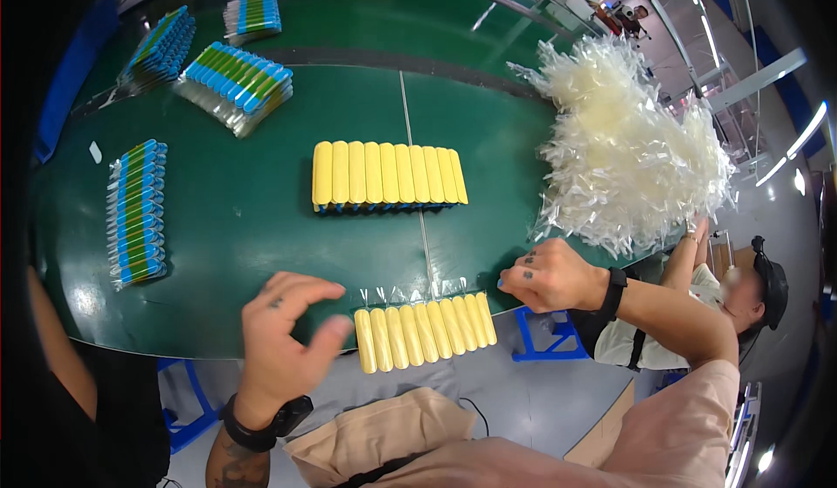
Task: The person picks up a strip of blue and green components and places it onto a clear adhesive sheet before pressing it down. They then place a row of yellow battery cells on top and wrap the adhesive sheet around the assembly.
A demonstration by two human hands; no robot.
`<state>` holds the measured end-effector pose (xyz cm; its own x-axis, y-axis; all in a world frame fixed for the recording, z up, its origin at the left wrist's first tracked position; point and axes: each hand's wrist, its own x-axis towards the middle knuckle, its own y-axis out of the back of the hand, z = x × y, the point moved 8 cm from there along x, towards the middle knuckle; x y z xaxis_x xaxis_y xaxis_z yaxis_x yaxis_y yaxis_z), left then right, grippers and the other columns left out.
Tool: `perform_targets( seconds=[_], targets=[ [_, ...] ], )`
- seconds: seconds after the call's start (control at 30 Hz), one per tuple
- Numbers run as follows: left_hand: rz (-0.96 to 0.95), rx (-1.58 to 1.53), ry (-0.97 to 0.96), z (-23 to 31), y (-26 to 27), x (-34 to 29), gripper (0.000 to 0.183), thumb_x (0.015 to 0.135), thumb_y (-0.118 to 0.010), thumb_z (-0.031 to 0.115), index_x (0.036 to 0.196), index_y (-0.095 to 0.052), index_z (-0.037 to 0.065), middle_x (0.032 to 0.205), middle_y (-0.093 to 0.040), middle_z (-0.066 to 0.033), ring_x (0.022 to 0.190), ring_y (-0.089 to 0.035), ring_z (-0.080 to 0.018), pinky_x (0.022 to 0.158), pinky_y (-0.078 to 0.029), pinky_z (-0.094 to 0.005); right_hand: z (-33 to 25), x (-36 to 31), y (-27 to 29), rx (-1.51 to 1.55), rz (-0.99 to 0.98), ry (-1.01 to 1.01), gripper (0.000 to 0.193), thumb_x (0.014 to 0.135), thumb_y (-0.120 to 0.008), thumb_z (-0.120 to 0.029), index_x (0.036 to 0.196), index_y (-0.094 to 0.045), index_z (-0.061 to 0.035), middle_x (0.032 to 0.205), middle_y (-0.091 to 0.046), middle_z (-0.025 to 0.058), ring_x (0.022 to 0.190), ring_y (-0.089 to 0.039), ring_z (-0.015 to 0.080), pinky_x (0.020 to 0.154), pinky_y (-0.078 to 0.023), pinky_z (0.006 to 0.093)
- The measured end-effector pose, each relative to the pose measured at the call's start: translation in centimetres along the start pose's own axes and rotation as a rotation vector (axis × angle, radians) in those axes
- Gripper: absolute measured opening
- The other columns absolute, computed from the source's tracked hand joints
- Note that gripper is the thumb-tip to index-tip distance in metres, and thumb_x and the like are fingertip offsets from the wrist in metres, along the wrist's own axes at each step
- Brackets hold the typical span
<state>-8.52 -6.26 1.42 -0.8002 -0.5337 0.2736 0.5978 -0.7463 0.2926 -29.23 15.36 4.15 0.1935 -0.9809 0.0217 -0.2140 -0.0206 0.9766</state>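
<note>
A row of pale yellow, round-ended flat strips (425, 334), side by side with clear film tips along the far side, lies at the table's front edge and reaches past it. My left hand (286, 327) is just left of this row, thumb and index finger spread, with nothing between them. To the row's right, my right hand (555, 277) is closed with fingers curled; a small blue spot shows at its fingertips, and what they hold, if anything, is hidden. Farther back on the green table (261, 288) sits a stacked block of brighter yellow strips (390, 174), blue showing underneath.
A big heap of clear plastic sleeves (628, 148) covers the table's right side. Blue-and-green banded bundles (138, 213) lie at the left and far left. A co-worker (732, 296) sits at the right; another person's arm (61, 349) shows at the left. Blue stools (545, 335) stand below.
</note>
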Motion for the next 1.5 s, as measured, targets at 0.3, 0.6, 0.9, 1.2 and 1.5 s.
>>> perform_targets(
  seconds=[0.3,0.6,0.9,1.2,1.5],
  targets=[
    [-0.239,0.250,-0.310,4.2,-3.5,-0.6,0.036,0.071,-0.084,0.021,0.102,-0.072,0.007,0.098,-0.071,-0.0092,0.096,-0.065,-0.0294,0.092,-0.046,-0.0427,-3.3,3.5,2.5,0.022,0.164,-0.226,0.041,0.081,-0.079,-0.032,0.109,-0.071,-0.0036,0.106,-0.067,0.0132,0.093,-0.066,0.0332,0.082,-0.053,0.0425],
    [-0.114,0.073,0.015,0.3,-3.7,1.6,0.021,0.091,-0.070,0.026,0.085,-0.072,0.006,0.066,-0.061,-0.0107,0.065,-0.055,-0.0280,0.070,-0.040,-0.0378,-4.3,14.4,-1.2,0.487,-0.250,-0.264,0.024,0.086,-0.073,-0.019,0.090,-0.067,0.0034,0.073,-0.063,0.0227,0.073,-0.062,0.0430,0.066,-0.048,0.0472],
    [-0.126,-0.005,0.126,-0.3,-3.6,1.4,0.024,0.092,-0.069,0.025,0.081,-0.070,0.004,0.065,-0.062,-0.0107,0.061,-0.055,-0.0282,0.067,-0.040,-0.0382,-4.3,14.9,-1.0,0.504,-0.382,-0.290,0.022,0.088,-0.072,-0.018,0.088,-0.067,0.0035,0.066,-0.059,0.0203,0.062,-0.057,0.0370,0.060,-0.043,0.0444],
    [-0.132,-0.035,0.086,-0.4,-4.0,1.6,0.025,0.093,-0.068,0.025,0.080,-0.069,0.004,0.066,-0.063,-0.0125,0.062,-0.056,-0.0292,0.064,-0.041,-0.0390,-5.5,14.6,-1.2,0.282,-0.163,-0.250,0.020,0.079,-0.076,-0.015,0.087,-0.070,0.0024,0.072,-0.064,0.0230,0.069,-0.064,0.0415,0.065,-0.051,0.0472],
    [-0.098,-0.123,0.088,-0.1,-4.0,2.0,0.024,0.094,-0.068,0.023,0.084,-0.071,0.001,0.066,-0.062,-0.0127,0.060,-0.056,-0.0234,0.057,-0.041,-0.0370,-5.1,14.4,-0.4,0.324,-0.160,-0.297,0.020,0.078,-0.077,-0.015,0.089,-0.074,0.0014,0.069,-0.065,0.0227,0.066,-0.064,0.0415,0.062,-0.051,0.0453]
  ],
)
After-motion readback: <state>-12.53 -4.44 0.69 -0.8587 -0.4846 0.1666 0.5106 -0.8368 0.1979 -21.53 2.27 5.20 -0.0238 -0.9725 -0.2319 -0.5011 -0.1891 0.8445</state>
